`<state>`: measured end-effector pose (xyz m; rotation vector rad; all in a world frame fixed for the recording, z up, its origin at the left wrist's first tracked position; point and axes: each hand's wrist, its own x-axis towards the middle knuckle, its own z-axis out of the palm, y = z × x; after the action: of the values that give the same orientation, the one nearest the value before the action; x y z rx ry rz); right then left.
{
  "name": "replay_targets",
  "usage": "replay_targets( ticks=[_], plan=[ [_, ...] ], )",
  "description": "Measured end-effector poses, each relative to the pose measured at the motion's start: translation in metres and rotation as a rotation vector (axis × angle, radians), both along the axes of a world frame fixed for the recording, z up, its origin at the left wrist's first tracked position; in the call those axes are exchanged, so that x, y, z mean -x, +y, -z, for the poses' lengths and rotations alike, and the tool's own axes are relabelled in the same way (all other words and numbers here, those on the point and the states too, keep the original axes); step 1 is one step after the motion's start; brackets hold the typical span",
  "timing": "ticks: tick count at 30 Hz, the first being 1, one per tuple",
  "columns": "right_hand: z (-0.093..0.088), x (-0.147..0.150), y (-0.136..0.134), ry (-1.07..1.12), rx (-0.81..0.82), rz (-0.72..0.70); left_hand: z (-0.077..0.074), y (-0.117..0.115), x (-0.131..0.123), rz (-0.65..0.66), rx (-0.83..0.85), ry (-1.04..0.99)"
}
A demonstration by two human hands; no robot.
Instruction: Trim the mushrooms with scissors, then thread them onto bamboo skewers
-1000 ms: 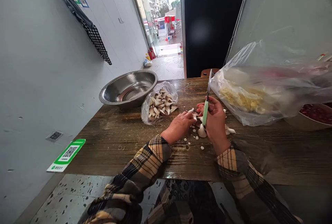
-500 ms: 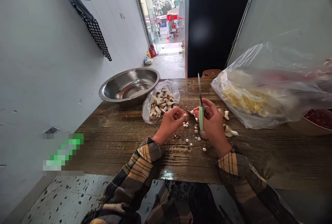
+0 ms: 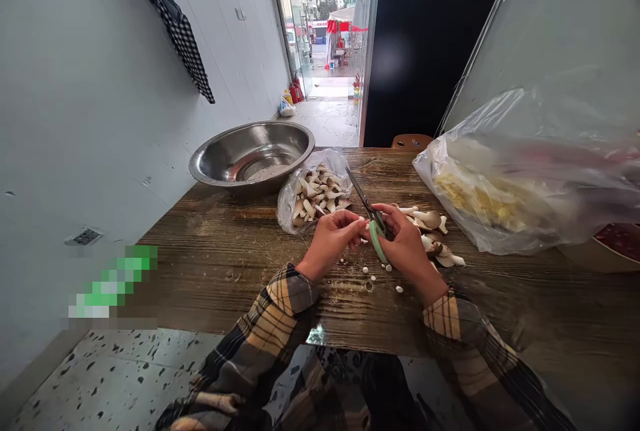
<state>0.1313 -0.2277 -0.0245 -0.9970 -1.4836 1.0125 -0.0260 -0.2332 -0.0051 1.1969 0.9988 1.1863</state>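
Note:
My right hand point(image 3: 406, 246) grips green-handled scissors point(image 3: 371, 218), their blades pointing up and left toward the bag. My left hand point(image 3: 333, 236) is curled in a pinch right beside the scissors, its fingertips meeting the right hand; what it holds is too small to make out. Both hands hover over a dark wooden table point(image 3: 240, 264). A pile of cut mushrooms point(image 3: 430, 231) lies just right of my right hand. Small white mushroom bits point(image 3: 373, 274) are scattered below the hands. A clear bag of mushrooms point(image 3: 314, 196) sits open just beyond my left hand.
A steel basin point(image 3: 250, 158) stands at the table's far left corner against the white wall. A large clear plastic bag with yellowish contents point(image 3: 505, 191) fills the right side, with a bowl of red food point(image 3: 620, 244) behind it. A doorway opens to the street ahead.
The scissors tipped from upright to slanting left. My left hand closed in against the right hand. The view shifted, showing more of the cut mushroom pile.

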Motion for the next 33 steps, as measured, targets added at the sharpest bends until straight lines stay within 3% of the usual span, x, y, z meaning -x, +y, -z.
replay_targets(
  ticks=[6, 17, 33],
  plan=[
    [-0.002, -0.0007, -0.0001, 0.101, 0.071, -0.028, -0.0062, -0.0018, 0.0016, 0.083, -0.022, 0.016],
    [-0.0059, -0.0012, -0.001, 0.153, 0.075, -0.016, -0.009, -0.0026, 0.0009, 0.019, -0.029, 0.054],
    [-0.0017, -0.0027, 0.0001, -0.075, -0.03, -0.009, -0.0074, -0.0034, 0.0001, -0.011, -0.017, 0.029]
  ],
)
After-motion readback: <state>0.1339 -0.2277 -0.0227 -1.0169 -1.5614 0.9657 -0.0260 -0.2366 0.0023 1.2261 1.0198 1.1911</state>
